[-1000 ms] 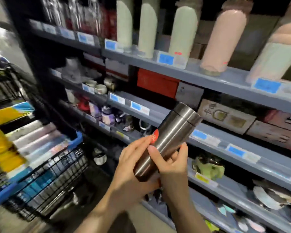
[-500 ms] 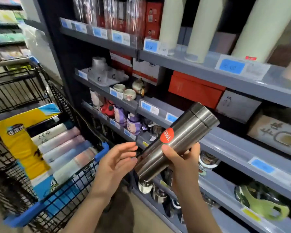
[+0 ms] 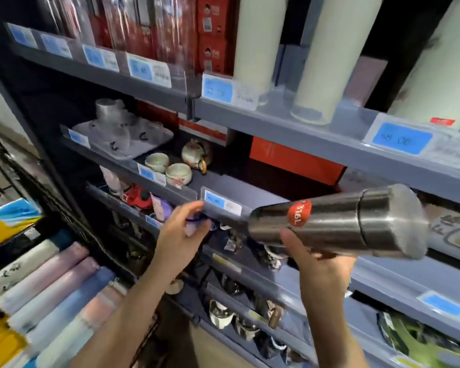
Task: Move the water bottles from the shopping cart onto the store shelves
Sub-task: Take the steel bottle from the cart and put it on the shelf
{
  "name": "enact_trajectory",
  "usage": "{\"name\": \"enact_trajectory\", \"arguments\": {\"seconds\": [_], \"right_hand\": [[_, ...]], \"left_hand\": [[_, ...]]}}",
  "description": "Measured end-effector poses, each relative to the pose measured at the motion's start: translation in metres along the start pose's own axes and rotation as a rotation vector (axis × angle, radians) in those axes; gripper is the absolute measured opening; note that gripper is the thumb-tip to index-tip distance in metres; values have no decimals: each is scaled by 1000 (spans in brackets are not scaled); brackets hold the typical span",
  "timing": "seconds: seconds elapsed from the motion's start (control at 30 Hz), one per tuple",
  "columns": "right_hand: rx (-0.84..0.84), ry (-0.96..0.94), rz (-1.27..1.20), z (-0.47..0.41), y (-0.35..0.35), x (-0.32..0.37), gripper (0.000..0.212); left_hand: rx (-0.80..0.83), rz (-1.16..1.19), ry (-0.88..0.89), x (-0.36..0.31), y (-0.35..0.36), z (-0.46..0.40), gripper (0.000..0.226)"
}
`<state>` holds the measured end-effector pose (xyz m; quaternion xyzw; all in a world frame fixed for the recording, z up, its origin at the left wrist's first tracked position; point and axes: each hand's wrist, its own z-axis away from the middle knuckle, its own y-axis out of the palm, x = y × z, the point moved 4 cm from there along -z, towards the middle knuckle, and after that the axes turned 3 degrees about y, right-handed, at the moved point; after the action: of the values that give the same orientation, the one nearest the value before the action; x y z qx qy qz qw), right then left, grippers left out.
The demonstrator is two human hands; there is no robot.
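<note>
I see R hand [image 3: 319, 264] gripping steel bottle [image 3: 337, 224] sideways, just under the top shelf [image 3: 290, 128]; L hand [image 3: 182, 229] spread, holding nothing, left of bottle.

Single head-worn view, close to the shelves [image 3: 290, 134].
Looks forward and down, past both forearms.

Left hand [image 3: 179, 236]: bare, no glove, ring or watch showing.
Right hand [image 3: 320, 264]: bare, no glove or ring showing.
Left forearm [image 3: 122, 320]: bare up to the near edge of the view, no sleeve in sight.
Right forearm [image 3: 332, 333]: bare likewise, no sleeve or wristband showing.
</note>
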<state>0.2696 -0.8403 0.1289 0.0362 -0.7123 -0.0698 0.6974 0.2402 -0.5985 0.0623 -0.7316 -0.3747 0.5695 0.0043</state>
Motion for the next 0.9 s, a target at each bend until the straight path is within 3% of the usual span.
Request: {"name": "enact_trajectory", "arguments": {"seconds": [0.07, 0.17, 0.23, 0.27, 0.37, 0.43, 0.57, 0.7, 0.9], "right_hand": [[27, 59, 55, -21, 12, 4, 35], [-34, 285, 220, -46, 2, -25, 59], [-173, 280, 389, -44, -6, -25, 74], [-166, 107, 451, -44, 0, -11, 80], [95, -605, 737, -49, 49, 33, 75], [165, -745, 976, -65, 70, 25, 70], [136, -713, 1256, -85, 94, 2, 84], [86, -499, 1398, -104, 105, -5, 83], [37, -381, 1227, -110, 114, -17, 92]], "left_hand": [[12, -150, 116, 3, 12, -34, 42], [91, -308, 204, 17, 28, -67, 73], [111, -378, 282, 35, 39, -77, 85], [111, -388, 306, 44, 44, -79, 81], [77, -341, 329, 59, 50, -74, 56], [59, -363, 337, 61, 48, -70, 51], [116, -431, 368, 62, 43, -72, 49], [105, -384, 391, 66, 41, -75, 58], [114, -374, 361, 66, 38, -81, 63]]}}
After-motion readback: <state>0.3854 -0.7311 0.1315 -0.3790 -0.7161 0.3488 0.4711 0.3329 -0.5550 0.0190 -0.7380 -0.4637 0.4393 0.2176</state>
